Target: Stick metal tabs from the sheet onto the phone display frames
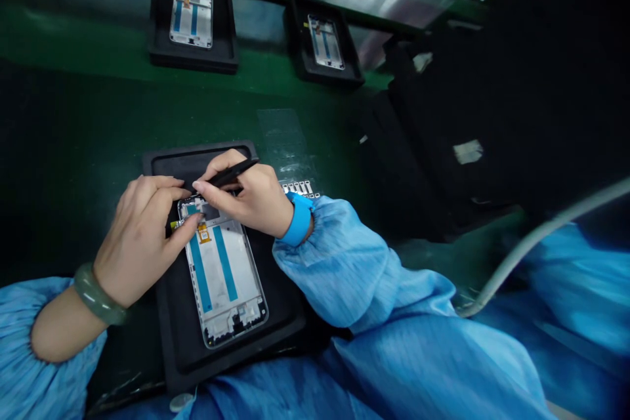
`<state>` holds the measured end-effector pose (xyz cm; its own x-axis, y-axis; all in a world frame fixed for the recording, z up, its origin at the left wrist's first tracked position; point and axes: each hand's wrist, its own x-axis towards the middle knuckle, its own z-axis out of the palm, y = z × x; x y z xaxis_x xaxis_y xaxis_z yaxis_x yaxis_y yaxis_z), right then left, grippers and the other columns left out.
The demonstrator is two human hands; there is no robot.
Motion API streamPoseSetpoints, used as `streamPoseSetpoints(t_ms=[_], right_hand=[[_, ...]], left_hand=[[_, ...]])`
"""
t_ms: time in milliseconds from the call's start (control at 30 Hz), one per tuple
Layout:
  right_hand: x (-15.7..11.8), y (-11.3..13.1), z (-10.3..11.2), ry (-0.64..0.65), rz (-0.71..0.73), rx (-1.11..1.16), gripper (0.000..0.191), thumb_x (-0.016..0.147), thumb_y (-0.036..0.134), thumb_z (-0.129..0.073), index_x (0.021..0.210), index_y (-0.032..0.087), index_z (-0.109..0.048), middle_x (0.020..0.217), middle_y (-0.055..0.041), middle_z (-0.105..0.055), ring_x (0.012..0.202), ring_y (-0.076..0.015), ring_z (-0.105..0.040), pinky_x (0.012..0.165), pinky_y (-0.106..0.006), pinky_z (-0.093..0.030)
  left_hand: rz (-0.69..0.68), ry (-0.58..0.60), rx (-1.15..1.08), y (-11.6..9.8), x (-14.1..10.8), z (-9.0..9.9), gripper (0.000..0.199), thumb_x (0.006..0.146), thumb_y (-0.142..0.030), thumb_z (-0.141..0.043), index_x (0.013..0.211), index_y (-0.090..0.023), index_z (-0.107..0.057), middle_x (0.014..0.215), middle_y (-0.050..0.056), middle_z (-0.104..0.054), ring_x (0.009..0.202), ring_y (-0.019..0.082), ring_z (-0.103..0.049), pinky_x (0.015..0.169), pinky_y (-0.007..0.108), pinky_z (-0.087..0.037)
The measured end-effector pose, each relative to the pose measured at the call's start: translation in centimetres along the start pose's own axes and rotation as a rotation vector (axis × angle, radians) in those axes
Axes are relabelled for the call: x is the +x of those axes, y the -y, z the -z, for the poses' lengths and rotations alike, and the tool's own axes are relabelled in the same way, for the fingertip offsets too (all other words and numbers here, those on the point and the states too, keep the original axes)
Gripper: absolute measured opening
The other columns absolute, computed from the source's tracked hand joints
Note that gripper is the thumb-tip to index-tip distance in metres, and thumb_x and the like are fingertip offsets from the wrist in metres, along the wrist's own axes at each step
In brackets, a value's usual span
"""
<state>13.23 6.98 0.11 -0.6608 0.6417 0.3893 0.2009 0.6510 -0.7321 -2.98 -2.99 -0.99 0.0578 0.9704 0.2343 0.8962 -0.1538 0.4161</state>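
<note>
Phone frame, silver-edged, lies in a black foam tray on the green work surface, in the lower part of the view, tilted so its top end points up and slightly left. Interior bears two blue strips, roughly parallel, and an orange flex piece near the top; a yellow tab shows at the left edge.

Left hand: thumb over the upper left part of the frame, index fingertip at its top edge, narrow gap between them. Whether they pinch anything cannot be told. Green bangle on the wrist.

Right hand: closed around a black pen-like tool, held slanted between thumb and fingers above the top end of the frame. Tip hidden by the fingers; contact cannot be told. Blue wristband at the cuff.

Just right of the tray: clear film and a strip of small metallic pieces, partly behind the right hand. Farther back, two more black trays, well apart, each bearing a similar frame. Right side: dark stack with pale patches, and a pale curved tube beside blue fabric.
</note>
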Motion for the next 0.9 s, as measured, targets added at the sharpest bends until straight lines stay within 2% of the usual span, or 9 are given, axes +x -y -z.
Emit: streamPoseSetpoints(t_ms=[167,333,533,667,800,900], right_hand=[[0.11,0.09,-0.02,-0.02,0.031,0.02,0.013,0.086,0.027,-0.058,0.087,0.014,-0.056,0.079,0.0,-0.061,0.067,-0.0065,-0.061,0.063,-0.017,-0.052],[0.16,0.06,-0.08,-0.027,-0.01,0.042,0.015,0.086,0.03,-0.058,0.086,0.015,-0.055,0.078,0.0008,-0.061,0.061,-0.0059,-0.059,0.061,-0.017,-0.051],[0.03,0.09,-0.06,-0.006,0.064,-0.054,0.013,0.086,0.029,-0.057,0.087,0.015,-0.056,0.083,-0.0013,-0.064,0.074,-0.0094,-0.063,0.068,-0.019,-0.052],[-0.02,0.05,0.06,-0.013,0.007,0.006,0.014,0.086,0.028,-0.057,0.088,0.015,-0.055,0.08,0.0,-0.062,0.066,-0.007,-0.062,0.062,-0.017,-0.052],[0.07,0.12,-0.06,0.018,0.048,-0.027,0.013,0.086,0.029,-0.057,0.088,0.016,-0.056,0.084,-0.0011,-0.064,0.073,-0.0093,-0.063,0.068,-0.02,-0.053],[0.05,0.19,-0.25,-0.003,0.015,0.03,0.014,0.086,0.03,-0.058,0.087,0.017,-0.055,0.082,-0.0005,-0.063,0.068,-0.0089,-0.062,0.065,-0.02,-0.052]], left_hand=[[0.002,-0.005,0.001,-0.17,0.0,0.09,0.027,0.084,-0.035,-0.054,0.102,-0.015,-0.054,0.108,0.013,-0.054,0.106,0.029,-0.051,0.09,0.046,-0.044],[-0.003,-0.01,-0.001,-0.22,0.07,0.14,0.028,0.083,-0.035,-0.055,0.102,-0.014,-0.055,0.108,0.013,-0.054,0.106,0.029,-0.052,0.09,0.046,-0.044],[-0.008,-0.002,0.007,-0.15,0.09,0.09,0.029,0.084,-0.036,-0.054,0.101,-0.013,-0.055,0.108,0.014,-0.054,0.106,0.03,-0.051,0.09,0.046,-0.044],[-0.006,-0.007,-0.001,-0.22,0.03,0.07,0.03,0.084,-0.038,-0.053,0.101,-0.013,-0.056,0.107,0.013,-0.054,0.104,0.029,-0.051,0.089,0.046,-0.044],[-0.017,-0.014,0.011,-0.13,0.02,-0.02,0.03,0.084,-0.037,-0.053,0.1,-0.013,-0.056,0.107,0.014,-0.054,0.105,0.029,-0.051,0.089,0.045,-0.044],[-0.019,-0.011,0.02,-0.06,0.04,-0.11,0.03,0.084,-0.038,-0.053,0.1,-0.013,-0.055,0.107,0.014,-0.054,0.106,0.029,-0.051,0.09,0.045,-0.043]])
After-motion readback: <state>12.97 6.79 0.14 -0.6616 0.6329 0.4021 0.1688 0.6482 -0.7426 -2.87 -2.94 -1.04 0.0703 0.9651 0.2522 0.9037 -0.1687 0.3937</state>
